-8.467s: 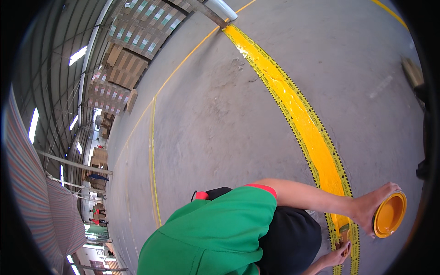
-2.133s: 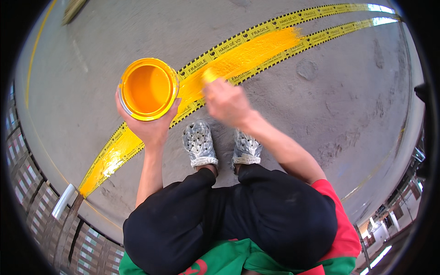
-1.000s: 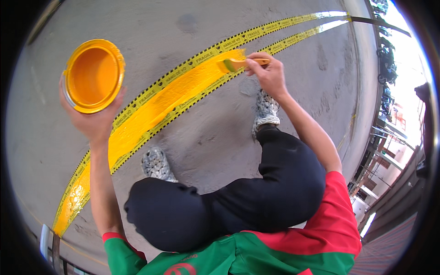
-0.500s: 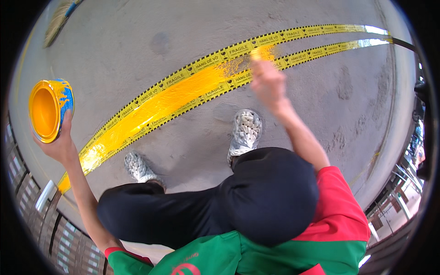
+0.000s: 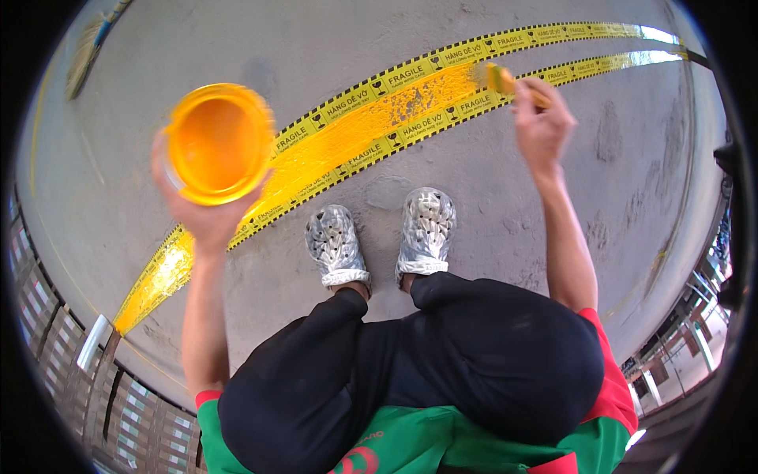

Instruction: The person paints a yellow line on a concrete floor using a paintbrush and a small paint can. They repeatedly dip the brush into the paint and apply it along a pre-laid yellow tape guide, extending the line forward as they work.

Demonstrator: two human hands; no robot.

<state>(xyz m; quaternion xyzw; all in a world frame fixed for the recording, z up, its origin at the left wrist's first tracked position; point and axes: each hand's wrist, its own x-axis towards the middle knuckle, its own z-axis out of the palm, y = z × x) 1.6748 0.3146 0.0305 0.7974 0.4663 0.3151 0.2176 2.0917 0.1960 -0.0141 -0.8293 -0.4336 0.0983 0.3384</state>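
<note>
My left hand (image 5: 201,221) is wrapped round an open can of yellow paint (image 5: 217,146), raised over the painted strip with its mouth facing up toward me. In my right hand (image 5: 545,126) is a paintbrush (image 5: 501,80), its bristles coated yellow, held just off the right end of the wet paint. The wet yellow stripe (image 5: 316,162) lies on the grey floor between two bands of yellow printed tape (image 5: 407,75). Near its right end the coat is patchy, with grey showing through. Past the brush, the floor between the tapes is bare grey.
My feet, in grey-white clogs (image 5: 426,229), stand just on the near side of the lower tape. A broom (image 5: 85,55) lies at the far left. Slatted dark racks or pallets (image 5: 130,419) line the lower left edge, by a pale bar (image 5: 95,341) at the stripe's end.
My left hand has brought the paint can rightward and closer. My right hand with the brush has moved right, and more paint covers the floor there. My left foot has stepped right beside the other.
</note>
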